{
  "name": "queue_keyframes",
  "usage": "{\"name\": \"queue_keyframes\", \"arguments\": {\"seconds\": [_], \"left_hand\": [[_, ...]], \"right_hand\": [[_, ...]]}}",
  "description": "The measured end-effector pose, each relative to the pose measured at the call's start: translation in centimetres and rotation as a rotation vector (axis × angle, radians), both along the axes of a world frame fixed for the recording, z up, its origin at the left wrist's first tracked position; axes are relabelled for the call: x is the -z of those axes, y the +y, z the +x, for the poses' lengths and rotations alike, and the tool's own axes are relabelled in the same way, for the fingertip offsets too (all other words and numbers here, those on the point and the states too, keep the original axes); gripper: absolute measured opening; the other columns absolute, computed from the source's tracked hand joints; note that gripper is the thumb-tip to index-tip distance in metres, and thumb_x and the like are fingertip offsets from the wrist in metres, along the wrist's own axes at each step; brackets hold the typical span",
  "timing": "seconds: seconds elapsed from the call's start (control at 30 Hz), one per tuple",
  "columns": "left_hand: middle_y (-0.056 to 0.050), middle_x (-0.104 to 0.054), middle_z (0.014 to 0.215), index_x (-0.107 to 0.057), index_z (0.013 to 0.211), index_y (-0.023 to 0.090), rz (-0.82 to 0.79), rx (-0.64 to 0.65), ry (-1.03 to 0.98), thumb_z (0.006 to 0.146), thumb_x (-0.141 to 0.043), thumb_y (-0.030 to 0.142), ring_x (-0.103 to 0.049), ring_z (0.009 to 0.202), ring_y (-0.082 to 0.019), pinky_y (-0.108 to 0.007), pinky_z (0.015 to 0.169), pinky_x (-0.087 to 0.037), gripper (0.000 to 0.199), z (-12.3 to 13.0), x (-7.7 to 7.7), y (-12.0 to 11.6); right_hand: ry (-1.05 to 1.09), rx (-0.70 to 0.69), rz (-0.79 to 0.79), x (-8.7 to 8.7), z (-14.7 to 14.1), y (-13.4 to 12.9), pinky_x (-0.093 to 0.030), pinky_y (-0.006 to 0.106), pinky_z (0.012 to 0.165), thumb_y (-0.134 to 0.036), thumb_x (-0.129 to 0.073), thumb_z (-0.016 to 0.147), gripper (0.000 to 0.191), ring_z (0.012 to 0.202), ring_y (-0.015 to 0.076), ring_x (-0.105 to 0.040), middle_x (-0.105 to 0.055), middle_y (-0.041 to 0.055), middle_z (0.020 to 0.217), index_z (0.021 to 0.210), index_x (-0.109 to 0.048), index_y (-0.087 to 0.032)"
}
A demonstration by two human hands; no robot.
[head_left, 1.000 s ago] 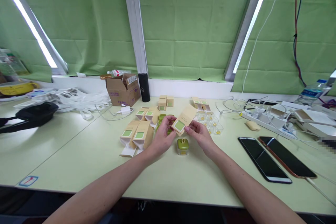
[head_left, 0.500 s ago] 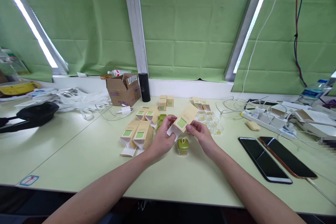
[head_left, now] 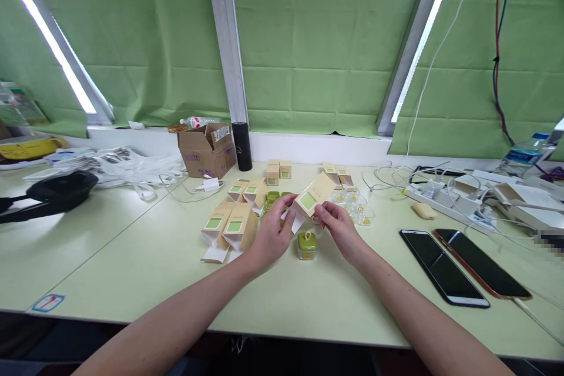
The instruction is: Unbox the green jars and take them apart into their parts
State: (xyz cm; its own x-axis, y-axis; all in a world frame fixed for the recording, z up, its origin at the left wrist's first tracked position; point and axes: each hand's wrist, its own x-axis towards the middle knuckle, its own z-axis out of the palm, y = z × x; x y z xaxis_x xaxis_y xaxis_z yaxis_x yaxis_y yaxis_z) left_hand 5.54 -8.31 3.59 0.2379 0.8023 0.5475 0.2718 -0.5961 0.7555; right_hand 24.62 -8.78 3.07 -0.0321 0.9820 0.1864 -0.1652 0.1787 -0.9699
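A small beige paper box (head_left: 319, 188) with a green window is held tilted above the table between both hands. My left hand (head_left: 274, 229) is closed on its left side, beside a white end flap; some of its fingers are hidden. At the lower right corner, the fingers of my right hand (head_left: 335, 222) pinch the box. Just below stands a little clear jar with a green lid (head_left: 307, 241) and a loop on top. More green lids (head_left: 270, 198) show partly behind my left hand. Clear jar bodies (head_left: 363, 212) sit beyond my right hand.
Open beige boxes (head_left: 240, 226) stand on the left, with several more farther back. A cardboard carton (head_left: 207, 150) and black cylinder (head_left: 242, 147) are by the wall. Two phones (head_left: 444, 267) lie at right near a power strip (head_left: 449, 208) and cables. White straps (head_left: 132, 167) lie left.
The box has shifted slightly right and up. My left thumb has come off the lower flap area and moved up along the box's left side.
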Motion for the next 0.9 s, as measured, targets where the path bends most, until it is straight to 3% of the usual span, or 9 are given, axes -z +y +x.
{"name": "queue_keyframes", "arguments": {"seconds": [0.1, 0.27, 0.5, 0.63, 0.73, 0.9], "left_hand": [[-0.012, -0.068, 0.127, -0.059, 0.129, 0.022, 0.077, -0.061, 0.032, 0.106, -0.041, 0.031, -0.064, 0.120, -0.026, -0.045, 0.106, -0.050, 0.030, -0.1, -0.1, -0.2], [-0.011, -0.067, 0.119, -0.061, 0.119, 0.022, 0.056, -0.106, -0.029, 0.100, -0.056, 0.030, -0.065, 0.112, -0.025, -0.044, 0.102, -0.052, 0.021, -0.2, 0.2, 0.2], [-0.010, -0.066, 0.127, -0.059, 0.126, 0.024, -0.035, 0.017, -0.116, 0.086, -0.078, 0.029, -0.062, 0.120, -0.027, -0.045, 0.107, -0.049, 0.045, 0.1, 0.4, 0.1], [-0.013, -0.063, 0.136, -0.053, 0.135, 0.024, -0.128, 0.132, -0.180, 0.095, -0.068, 0.040, -0.060, 0.127, -0.028, -0.041, 0.102, -0.052, 0.046, 0.1, 0.2, -0.1], [-0.013, -0.064, 0.136, -0.052, 0.134, 0.023, -0.218, 0.238, -0.282, 0.097, -0.063, 0.049, -0.063, 0.121, -0.027, -0.037, 0.093, -0.055, 0.047, 0.0, -0.2, -0.2], [-0.014, -0.067, 0.131, -0.052, 0.134, 0.020, -0.277, 0.295, -0.364, 0.097, -0.061, 0.056, -0.065, 0.118, -0.027, -0.037, 0.094, -0.054, 0.053, -0.2, -0.8, -0.3]], "right_hand": [[-0.001, -0.010, 0.006, 0.2, 0.0, 0.1, -0.042, 0.029, 0.067, -0.068, -0.084, 0.071, 0.051, 0.075, 0.0178, -0.059, -0.072, 0.0046, 0.082, 0.086, -0.072, -0.020], [-0.032, -0.061, 0.033, 0.1, -0.3, 0.0, -0.048, 0.031, 0.072, -0.066, -0.083, 0.073, 0.053, 0.080, 0.0200, -0.064, -0.075, 0.0055, 0.092, 0.102, -0.074, -0.022], [-0.025, -0.011, -0.004, -0.3, -0.4, -0.1, -0.050, 0.033, 0.071, -0.077, -0.080, 0.066, 0.060, 0.080, 0.0230, -0.063, -0.067, 0.0026, 0.070, 0.086, -0.071, -0.021], [0.025, 0.001, -0.034, -0.4, -0.3, -0.2, -0.050, 0.033, 0.071, -0.077, -0.083, 0.063, 0.059, 0.078, 0.0235, -0.063, -0.062, 0.0014, 0.062, 0.077, -0.070, -0.022], [0.046, 0.003, -0.025, -0.5, -0.3, -0.3, -0.051, 0.033, 0.070, -0.073, -0.084, 0.065, 0.056, 0.077, 0.0227, -0.064, -0.063, 0.0011, 0.062, 0.076, -0.070, -0.021], [0.087, 0.076, -0.020, -0.2, 0.1, 0.0, -0.052, 0.032, 0.069, -0.069, -0.085, 0.068, 0.054, 0.078, 0.0226, -0.067, -0.074, 0.0052, 0.076, 0.082, -0.073, -0.019]]}}
